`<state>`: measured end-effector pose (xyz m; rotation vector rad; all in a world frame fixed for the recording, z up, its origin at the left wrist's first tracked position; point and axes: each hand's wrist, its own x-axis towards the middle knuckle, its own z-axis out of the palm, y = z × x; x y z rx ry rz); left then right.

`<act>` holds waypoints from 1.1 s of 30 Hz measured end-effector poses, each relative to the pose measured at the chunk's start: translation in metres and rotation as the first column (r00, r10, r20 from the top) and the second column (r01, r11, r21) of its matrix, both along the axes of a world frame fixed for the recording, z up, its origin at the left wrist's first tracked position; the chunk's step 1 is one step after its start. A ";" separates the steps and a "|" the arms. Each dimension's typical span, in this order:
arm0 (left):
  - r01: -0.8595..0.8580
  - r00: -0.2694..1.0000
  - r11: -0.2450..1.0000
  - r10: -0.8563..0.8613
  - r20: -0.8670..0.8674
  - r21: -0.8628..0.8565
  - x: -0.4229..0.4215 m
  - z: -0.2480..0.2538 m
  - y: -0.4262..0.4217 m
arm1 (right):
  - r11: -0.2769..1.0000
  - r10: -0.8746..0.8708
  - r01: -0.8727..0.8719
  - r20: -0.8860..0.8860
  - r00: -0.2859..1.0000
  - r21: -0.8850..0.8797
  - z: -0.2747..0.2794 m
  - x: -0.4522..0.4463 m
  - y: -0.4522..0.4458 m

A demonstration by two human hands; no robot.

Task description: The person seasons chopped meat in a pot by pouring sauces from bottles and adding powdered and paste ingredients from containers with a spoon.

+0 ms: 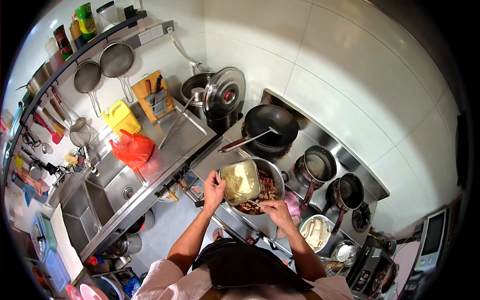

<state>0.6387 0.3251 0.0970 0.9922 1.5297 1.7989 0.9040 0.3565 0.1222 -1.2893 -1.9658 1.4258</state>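
My left hand [215, 189] grips the side of a square tub [259, 181], tilted above a large metal pot [281, 181]. Pale yellow powder [239, 177] fills much of the tub. In my right hand [276, 212] is the handle of a thin spoon [253, 201], whose far end reaches to the tub's lower edge; its tip is hard to make out. Brown and reddish chopped pieces [268, 189] lie in the pot, partly hidden by the tub.
A black wok [260, 122] with a spatula [247, 141] across it sits behind the pot. Two saucepans [320, 162] [349, 190] stand to the right. A bowl of pale slices [316, 232] is near my right forearm. A red bag [132, 149] lies by the sink [102, 197].
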 end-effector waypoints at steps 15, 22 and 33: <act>-0.322 0.947 0.947 0.321 -0.015 -0.026 -0.062 -0.020 -0.014 | 0.941 -0.328 0.324 0.029 0.944 0.094 -0.004 0.016 -0.014; -0.299 0.953 0.954 0.298 0.047 0.002 -0.081 -0.030 -0.025 | 0.835 -0.356 0.154 0.305 0.883 0.529 -0.009 0.004 -0.032; -0.005 0.990 0.999 0.000 0.144 0.032 -0.012 -0.012 -0.025 | 0.831 -0.551 0.524 -0.152 0.820 -0.186 0.027 0.031 -0.092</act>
